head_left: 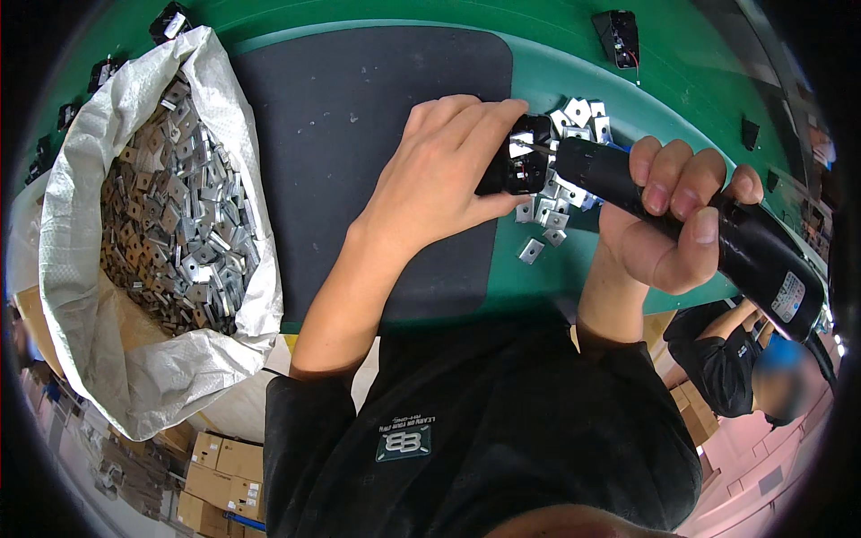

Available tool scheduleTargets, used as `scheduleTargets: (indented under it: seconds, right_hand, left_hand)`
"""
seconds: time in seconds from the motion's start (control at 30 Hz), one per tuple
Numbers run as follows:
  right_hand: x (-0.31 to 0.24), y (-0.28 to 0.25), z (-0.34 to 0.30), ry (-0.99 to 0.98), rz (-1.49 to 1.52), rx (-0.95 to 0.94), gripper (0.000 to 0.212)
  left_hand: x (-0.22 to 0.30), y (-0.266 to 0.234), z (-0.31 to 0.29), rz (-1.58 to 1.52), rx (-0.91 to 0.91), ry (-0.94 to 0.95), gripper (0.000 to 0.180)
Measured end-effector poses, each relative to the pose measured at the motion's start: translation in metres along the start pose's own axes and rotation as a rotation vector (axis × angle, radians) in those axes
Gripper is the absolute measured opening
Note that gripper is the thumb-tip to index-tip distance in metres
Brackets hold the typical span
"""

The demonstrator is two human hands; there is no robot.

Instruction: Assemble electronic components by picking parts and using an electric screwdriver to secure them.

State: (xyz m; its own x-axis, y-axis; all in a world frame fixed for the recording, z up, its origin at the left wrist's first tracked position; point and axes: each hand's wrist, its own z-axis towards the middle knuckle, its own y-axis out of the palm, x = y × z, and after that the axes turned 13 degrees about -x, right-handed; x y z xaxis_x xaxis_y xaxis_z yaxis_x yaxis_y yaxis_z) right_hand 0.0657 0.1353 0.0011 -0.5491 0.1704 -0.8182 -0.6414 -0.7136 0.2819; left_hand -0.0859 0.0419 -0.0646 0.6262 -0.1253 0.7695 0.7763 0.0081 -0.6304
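Note:
My left hand [435,175] is closed round a small black plastic housing [520,182] at the right edge of the dark mat. A shiny metal plate [520,143] shows on the housing's right-hand end. My right hand [677,220] grips a black electric screwdriver [762,247], held nearly level. Its thin bit points left and meets the housing end by the plate; whether a screw sits there is too small to tell. Loose square metal plates [531,250], each with a hole, lie around and under the screwdriver's nose.
A white woven sack [65,269] full of metal plates stands at the left. The dark mat [359,99] covers part of the green table [569,58]. Another black housing [617,40] with a red wire sits at the far right. A co-worker [717,359] is at the right.

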Motion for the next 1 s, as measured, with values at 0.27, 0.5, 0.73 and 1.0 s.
scheduleTargets:
  seconds: [0.27, 0.5, 0.73, 1.0]
  right_hand:
    - [0.003, 0.004, 0.006, 0.019, 0.016, -0.151, 0.034]
    - [0.005, 0.004, 0.005, -0.072, -0.015, -0.232, 0.033]
    - [-0.029, 0.008, -0.008, -0.142, 0.084, -0.048, 0.052]
    - [-0.096, -0.054, -0.048, -0.24, -0.288, 0.091, 0.044]
  left_hand:
    - [-0.002, -0.004, 0.001, -0.029, -0.022, 0.023, 0.071]
    - [0.003, -0.007, 0.002, -0.034, -0.056, 0.056, 0.072]
    - [0.01, -0.005, -0.004, -0.042, -0.045, 0.004, 0.07]
    - [0.007, -0.004, 0.003, -0.089, 0.095, -0.088, 0.072]
